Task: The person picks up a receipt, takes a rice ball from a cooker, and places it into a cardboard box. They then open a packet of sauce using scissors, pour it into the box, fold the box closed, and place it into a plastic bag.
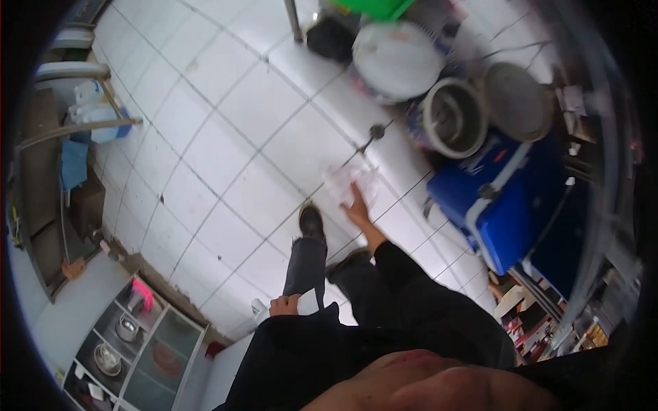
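Note:
My right hand [356,207] reaches out over the white tiled floor, its fingers against a thin, crumpled, pale pinkish sheet or bag [353,182]. The sheet is blurred and see-through in places. Near my waist, my left hand [284,305] has its fingers wrapped on a white object [308,302], whose pale parts show on both sides of the fingers. What exactly it is I cannot make out. A dark shoe [311,222] stands on the tiles between the two hands.
A blue cooler box [507,205] stands at the right, beside an open round pot [455,118], a round lid [517,101] and a white-lidded tub [397,60]. A glass-fronted cabinet [154,349] is at the lower left. A small drain [376,131] lies in the floor.

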The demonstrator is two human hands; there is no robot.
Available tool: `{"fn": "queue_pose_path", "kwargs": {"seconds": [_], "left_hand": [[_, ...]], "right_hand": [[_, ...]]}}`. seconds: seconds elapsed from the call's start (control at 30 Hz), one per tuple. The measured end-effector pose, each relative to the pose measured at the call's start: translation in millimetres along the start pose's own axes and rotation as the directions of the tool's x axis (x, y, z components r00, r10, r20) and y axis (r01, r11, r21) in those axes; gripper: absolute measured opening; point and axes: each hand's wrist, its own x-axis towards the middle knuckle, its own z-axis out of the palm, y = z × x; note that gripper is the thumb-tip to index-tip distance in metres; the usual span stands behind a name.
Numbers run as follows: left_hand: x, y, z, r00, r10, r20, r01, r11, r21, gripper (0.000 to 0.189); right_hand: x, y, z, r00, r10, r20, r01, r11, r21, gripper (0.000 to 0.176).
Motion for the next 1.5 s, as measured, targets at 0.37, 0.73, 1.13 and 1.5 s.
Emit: {"fn": "queue_pose_path", "kwargs": {"seconds": [0.37, 0.73, 1.13, 1.5], "left_hand": [[42.3, 124.4, -225.4, 0.894, -0.094, -0.439, -0.398, 0.285, -0.872, 0.038], [109.5, 242.5, -491.1, 0.815, 0.309, -0.490, -0.578, 0.383, -0.720, 0.047], [205.8, 363.2, -721.0, 0.819, 0.328, -0.471, -0.571, 0.544, -0.614, 0.024], [414.1, 438.8, -723.7, 0.892, 0.325, -0.315, -0.450, 0.563, -0.693, 0.023]], "right_hand": [[-198.8, -473.2, -228.6, 0.980, -0.131, 0.146, -0.004, 0.729, 0.684, 0.076], [-175.3, -527.6, -428.3, 0.521, -0.333, -0.786, 0.014, 0.924, -0.382, 0.051], [-117.3, -513.2, -502.4, 0.575, 0.183, -0.797, -0.461, 0.877, -0.131, 0.086], [-109.7, -523.9, -491.5, 0.493, 0.272, -0.826, -0.545, 0.837, -0.049, 0.089]]}}
